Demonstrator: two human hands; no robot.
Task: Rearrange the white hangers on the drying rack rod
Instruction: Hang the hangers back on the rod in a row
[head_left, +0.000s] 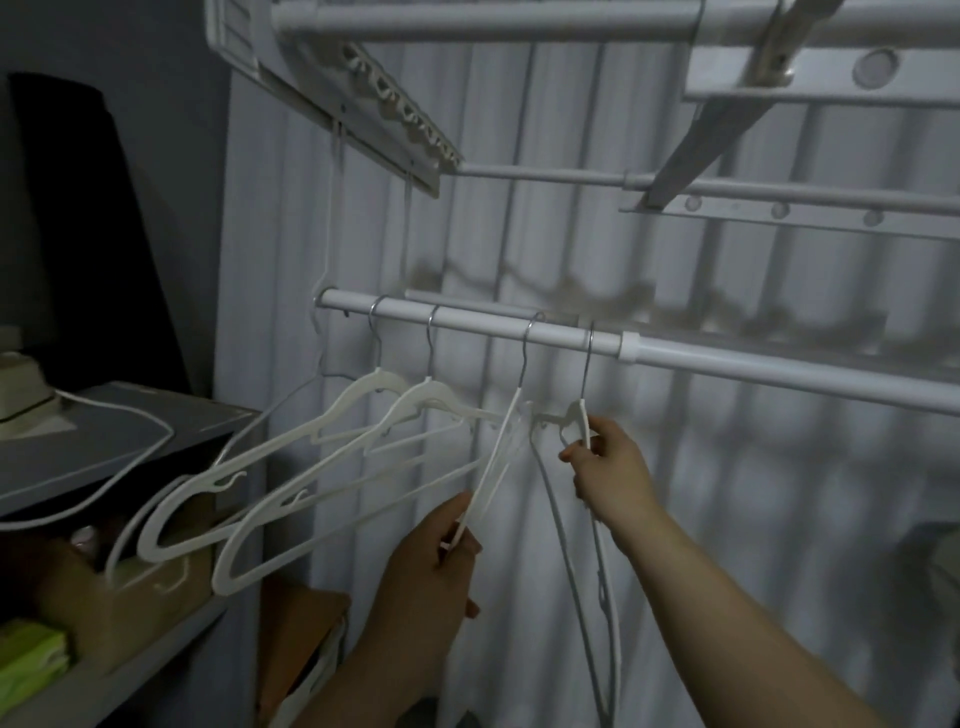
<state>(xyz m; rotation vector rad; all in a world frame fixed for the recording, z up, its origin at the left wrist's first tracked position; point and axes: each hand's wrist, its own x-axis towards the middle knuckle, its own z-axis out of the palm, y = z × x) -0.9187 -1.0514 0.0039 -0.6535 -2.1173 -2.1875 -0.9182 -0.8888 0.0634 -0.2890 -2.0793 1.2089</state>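
Note:
A white rack rod (727, 358) runs from centre left down to the right edge. Several white hangers hang from it by metal hooks. Two of them (249, 499) swing out to the left, flat side toward me. A third hanger (498, 452) hangs edge-on near the middle; my left hand (431, 566) grips its lower arm. The rightmost hanger (582, 415) also hangs edge-on, and my right hand (608, 467) pinches it just below the neck. A thin wire hanger (322, 364) hangs at the rod's left end.
A grey shelf unit (104, 447) stands at the left with a white cable, boxes and green packets. More rack bars (571, 176) and a bracket sit overhead. A white pleated curtain (753, 519) hangs behind the rod. A brown box (296, 634) sits below.

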